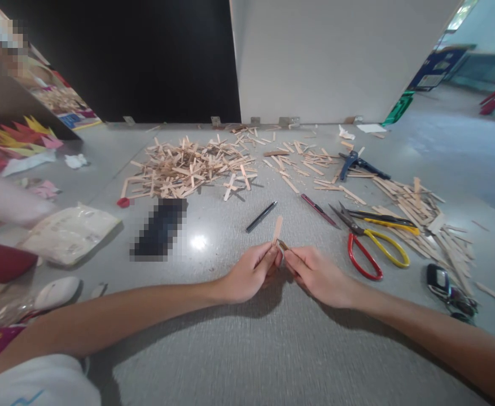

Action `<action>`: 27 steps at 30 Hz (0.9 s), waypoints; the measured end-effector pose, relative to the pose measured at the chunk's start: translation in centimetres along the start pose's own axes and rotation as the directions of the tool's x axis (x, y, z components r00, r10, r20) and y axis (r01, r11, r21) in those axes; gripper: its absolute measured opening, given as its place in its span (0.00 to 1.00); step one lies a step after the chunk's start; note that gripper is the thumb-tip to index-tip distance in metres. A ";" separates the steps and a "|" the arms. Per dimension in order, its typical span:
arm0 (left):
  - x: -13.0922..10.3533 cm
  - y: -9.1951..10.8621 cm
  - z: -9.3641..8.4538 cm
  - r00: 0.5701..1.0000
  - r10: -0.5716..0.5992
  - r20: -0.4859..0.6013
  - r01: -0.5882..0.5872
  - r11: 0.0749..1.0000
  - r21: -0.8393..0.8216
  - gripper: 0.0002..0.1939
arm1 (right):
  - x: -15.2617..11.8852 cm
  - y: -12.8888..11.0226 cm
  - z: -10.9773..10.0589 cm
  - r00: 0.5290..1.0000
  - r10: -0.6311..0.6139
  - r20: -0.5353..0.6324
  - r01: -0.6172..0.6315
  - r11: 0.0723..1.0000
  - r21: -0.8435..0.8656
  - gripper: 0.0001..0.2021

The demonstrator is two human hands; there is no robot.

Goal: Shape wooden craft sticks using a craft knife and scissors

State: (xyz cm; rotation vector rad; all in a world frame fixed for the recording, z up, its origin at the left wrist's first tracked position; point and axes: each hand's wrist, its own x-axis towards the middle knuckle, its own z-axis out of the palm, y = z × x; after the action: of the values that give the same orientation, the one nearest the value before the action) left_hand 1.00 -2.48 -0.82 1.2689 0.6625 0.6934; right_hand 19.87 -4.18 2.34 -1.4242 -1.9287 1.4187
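On the left of the worktop [188,361] lay one plastic packet [71,234], with one white computer mouse [56,292] nearer the person. Right of these were one red cap-like piece [123,202] and one dark rectangular item [159,230], too blurred to name. Beyond it spread one large heap of wooden sticks [183,169], too tangled to count.

Near the middle lay one black pen [262,216], and just on the near side of it were both hands. The left hand [247,276] had its fingers pinched around the lower part of one flat wooden stick [278,227], which stood up from the grip. The right hand [321,276] had its fingers closed on one slim pointed tool [283,245], its tip at or just beside that stick; contact could not be told. The step in hand seemed to be close tool work on that single stick, and any next move called for a firm left pinch and a carefully controlled tip.

To the right lay one slim dark-red tool [320,211], then one blue hand tool [349,164] farther off. Beside each other were one pair of snips [359,230], with one red and one yellow handle, and one yellow-and-black tool [393,221]. A second, looser pile of sticks [416,194] lay at the right, beyond one black key-fob-like device [438,279].
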 end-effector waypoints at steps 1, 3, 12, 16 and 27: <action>0.0 0.0 0.0 1.000 -0.002 0.002 0.002 1.000 0.002 0.32 | 0.1 0.1 0.0 0.999 -0.016 -0.032 0.014 0.999 -0.041 0.22; 0.0 0.1 0.0 1.000 -0.004 0.007 0.004 1.000 0.005 0.32 | 0.2 0.2 0.1 0.996 -0.033 -0.078 0.023 0.992 -0.124 0.19; 0.0 -0.1 0.1 1.000 -0.012 0.014 0.011 1.000 0.010 0.32 | -0.2 0.9 1.0 0.984 0.013 -0.180 -0.071 0.945 -0.318 0.11; -0.1 0.0 0.1 1.000 -0.010 0.000 0.010 1.000 0.025 0.32 | -0.3 1.1 1.2 0.985 0.006 -0.171 -0.064 0.939 -0.339 0.10; 0.2 0.1 0.2 1.000 -0.005 -0.013 0.005 0.999 0.042 0.32 | 0.3 0.6 0.4 0.993 0.003 -0.122 -0.018 0.993 -0.116 0.14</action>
State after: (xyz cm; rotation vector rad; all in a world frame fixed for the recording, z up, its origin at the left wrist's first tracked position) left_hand 1.24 -2.44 -0.71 1.3018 0.6941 0.6872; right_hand 19.76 -4.15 1.57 -1.5378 -1.9578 1.2107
